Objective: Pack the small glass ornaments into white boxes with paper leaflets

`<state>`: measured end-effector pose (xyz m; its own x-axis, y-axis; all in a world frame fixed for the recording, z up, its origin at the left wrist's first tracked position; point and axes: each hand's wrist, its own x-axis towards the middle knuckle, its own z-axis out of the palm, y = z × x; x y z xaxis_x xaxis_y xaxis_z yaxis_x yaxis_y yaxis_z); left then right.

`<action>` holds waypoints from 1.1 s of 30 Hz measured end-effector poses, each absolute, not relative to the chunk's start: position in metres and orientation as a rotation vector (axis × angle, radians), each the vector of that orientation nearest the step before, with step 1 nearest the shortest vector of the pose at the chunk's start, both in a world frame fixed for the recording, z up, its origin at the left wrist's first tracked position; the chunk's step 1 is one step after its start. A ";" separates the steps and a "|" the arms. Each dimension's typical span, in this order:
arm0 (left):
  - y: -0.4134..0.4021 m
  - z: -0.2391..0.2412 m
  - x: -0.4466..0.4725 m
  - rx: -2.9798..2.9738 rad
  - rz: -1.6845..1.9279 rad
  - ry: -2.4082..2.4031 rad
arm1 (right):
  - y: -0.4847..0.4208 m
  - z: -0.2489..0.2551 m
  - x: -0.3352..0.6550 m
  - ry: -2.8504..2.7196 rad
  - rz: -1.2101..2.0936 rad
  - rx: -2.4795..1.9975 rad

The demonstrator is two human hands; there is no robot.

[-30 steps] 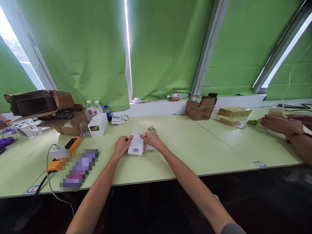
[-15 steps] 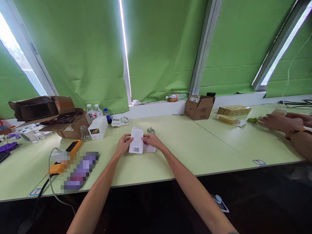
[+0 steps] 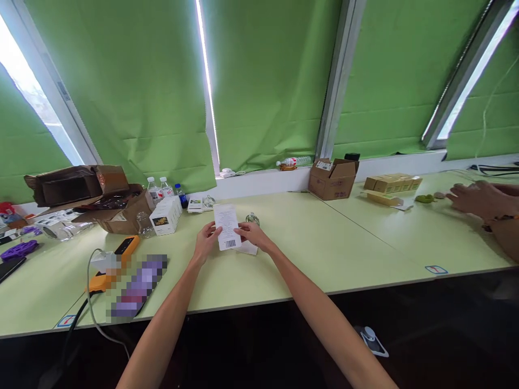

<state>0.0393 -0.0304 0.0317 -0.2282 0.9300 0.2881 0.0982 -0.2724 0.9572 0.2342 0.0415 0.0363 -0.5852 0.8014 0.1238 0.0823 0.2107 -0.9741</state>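
Both of my hands hold a white paper slip with a barcode (image 3: 227,226) upright over the pale green table (image 3: 308,243). My left hand (image 3: 206,240) pinches its lower left edge. My right hand (image 3: 253,235) pinches its lower right edge. Beneath my right hand lies a flat white packet (image 3: 248,248). Just behind it stands a small clear glass jar (image 3: 252,218).
Open cardboard boxes (image 3: 101,202), water bottles (image 3: 156,189) and a white carton (image 3: 165,215) crowd the left back. An orange device (image 3: 117,259) with a cable lies front left. Another person's hands (image 3: 476,197) work at the right, near small tan boxes (image 3: 391,185) and a brown box (image 3: 333,178).
The paper slip has been lifted from lying flat on the table to standing upright between my hands. The other person's hands have shifted slightly.
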 end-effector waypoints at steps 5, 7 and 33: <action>-0.037 0.037 0.044 1.411 1.409 1.194 | 0.043 0.039 0.239 -1.761 1.318 -0.979; -0.038 0.038 0.045 1.395 1.409 1.209 | 0.043 0.038 0.240 -1.711 1.383 -0.935; -0.039 0.034 0.038 1.364 1.334 1.116 | 0.040 0.038 0.242 -1.714 1.587 -0.744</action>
<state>0.0378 -0.0388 0.0338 0.0113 0.9818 0.1895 0.0138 -0.1897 0.9818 0.2417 0.0401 0.0380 -0.6081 0.7879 0.0971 -0.0362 0.0947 -0.9948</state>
